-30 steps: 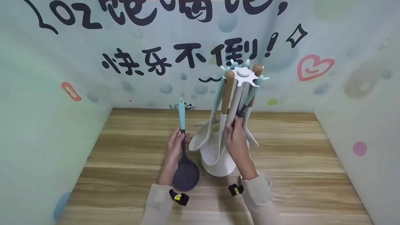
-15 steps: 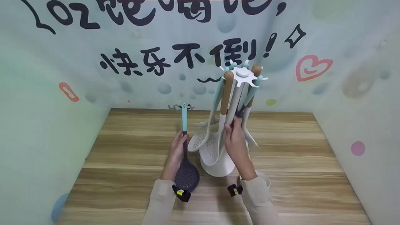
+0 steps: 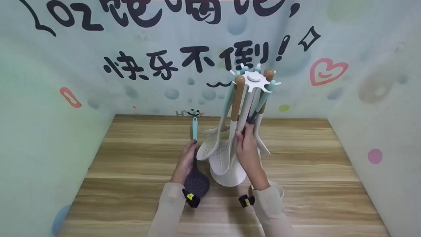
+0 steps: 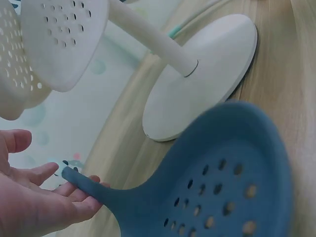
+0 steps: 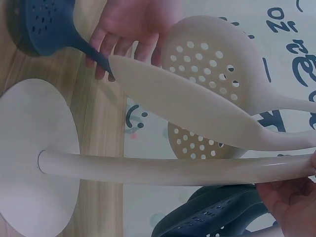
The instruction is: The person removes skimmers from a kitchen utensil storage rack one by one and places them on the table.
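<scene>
My left hand (image 3: 185, 161) holds a dark blue-grey perforated skimmer (image 3: 197, 181) by its neck, left of the utensil stand. Its light blue handle (image 3: 195, 128) points away and its head (image 4: 222, 148) towards me. In the left wrist view, the thumb (image 4: 19, 140) is apart from the neck, with fingers on both sides of it. My right hand (image 3: 248, 154) grips the white stand's pole (image 5: 173, 170). Around the star-shaped top (image 3: 255, 79) hang several utensils with brown or light blue handles, including a white slotted turner (image 3: 221, 158). The stand's round base (image 3: 228, 176) is on the table.
Printed fabric walls surround the wooden table (image 3: 138, 204) at the back and both sides. Partly hidden by the right sleeve, a pale curved rim (image 3: 279, 189) shows on the table. Dark perforated utensils (image 5: 212, 212) hang beside the pole in the right wrist view.
The skimmer's handle end has tipped down and away from me, and its head has risen slightly in view. The left hand has shifted a little right; the right hand keeps its grip.
</scene>
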`<state>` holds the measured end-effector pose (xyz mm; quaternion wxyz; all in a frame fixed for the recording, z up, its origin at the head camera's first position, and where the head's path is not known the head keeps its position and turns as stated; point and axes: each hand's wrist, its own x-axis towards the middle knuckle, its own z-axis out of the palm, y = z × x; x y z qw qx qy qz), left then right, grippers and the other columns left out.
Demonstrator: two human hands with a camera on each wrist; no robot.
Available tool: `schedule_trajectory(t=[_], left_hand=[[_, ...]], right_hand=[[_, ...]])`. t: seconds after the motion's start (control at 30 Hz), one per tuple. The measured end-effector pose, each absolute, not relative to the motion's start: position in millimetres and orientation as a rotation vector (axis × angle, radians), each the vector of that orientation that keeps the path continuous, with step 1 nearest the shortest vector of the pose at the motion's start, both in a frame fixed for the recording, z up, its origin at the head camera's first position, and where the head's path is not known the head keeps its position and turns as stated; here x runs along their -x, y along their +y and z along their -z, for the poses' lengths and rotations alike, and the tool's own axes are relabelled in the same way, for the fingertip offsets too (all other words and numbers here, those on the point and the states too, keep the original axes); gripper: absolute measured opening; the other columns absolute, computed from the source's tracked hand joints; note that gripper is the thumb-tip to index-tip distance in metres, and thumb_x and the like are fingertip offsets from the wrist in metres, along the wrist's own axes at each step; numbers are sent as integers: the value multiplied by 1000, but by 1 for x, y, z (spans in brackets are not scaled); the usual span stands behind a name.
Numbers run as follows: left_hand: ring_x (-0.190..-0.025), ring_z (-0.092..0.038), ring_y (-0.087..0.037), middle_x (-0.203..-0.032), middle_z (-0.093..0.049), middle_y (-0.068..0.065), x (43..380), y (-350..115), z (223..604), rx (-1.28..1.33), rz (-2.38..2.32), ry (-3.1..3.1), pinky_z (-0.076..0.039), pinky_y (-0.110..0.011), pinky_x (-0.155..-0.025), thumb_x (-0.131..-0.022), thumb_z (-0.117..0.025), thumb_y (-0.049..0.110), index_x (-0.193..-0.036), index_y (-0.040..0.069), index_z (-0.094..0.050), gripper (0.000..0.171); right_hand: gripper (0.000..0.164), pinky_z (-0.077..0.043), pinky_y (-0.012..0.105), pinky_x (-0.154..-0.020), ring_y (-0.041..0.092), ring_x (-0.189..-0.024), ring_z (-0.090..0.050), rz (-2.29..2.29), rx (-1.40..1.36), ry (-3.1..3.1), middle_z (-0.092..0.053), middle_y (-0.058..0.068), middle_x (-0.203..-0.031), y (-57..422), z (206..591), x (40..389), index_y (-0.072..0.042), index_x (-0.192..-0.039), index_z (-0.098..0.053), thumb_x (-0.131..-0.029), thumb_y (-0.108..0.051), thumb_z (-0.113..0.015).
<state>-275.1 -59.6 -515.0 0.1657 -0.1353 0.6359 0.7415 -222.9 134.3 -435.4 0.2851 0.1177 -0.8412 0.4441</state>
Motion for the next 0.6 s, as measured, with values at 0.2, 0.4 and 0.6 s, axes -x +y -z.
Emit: schedule_trajectory(t=[0.2, 0.4, 0.6], left_hand=[[-143, -12, -31, -151, -21, -21, 277, -58, 525, 322, -2112, 1837, -9, -45, -116, -98, -38, 17, -142, -5, -27, 50], [-138, -28, -25, -143, -39, -16, 294, -64, 570, 167, -2184, 1860, -19, -38, -114, -94, -50, 23, -136, -1, -41, 49], [-133, -32, -32, -135, -45, -21, 281, -57, 542, 167, -2104, 1882, -17, -45, -113, -95, -45, 18, -131, -7, -44, 44]], right_hand=[[47, -46, 45, -83, 29, -93, -53, -1177, -319, -2240, -49, 20, -106, 134, 437, 223, 5, -125, -37, -96, -33, -36], [45, -46, 45, -81, 30, -91, -54, -1162, -329, -2238, -51, 21, -102, 133, 436, 224, 6, -123, -37, -97, -31, -37], [45, -46, 45, -81, 30, -91, -55, -1178, -327, -2251, -53, 21, -102, 134, 436, 224, 7, -123, -37, -98, -30, -35]])
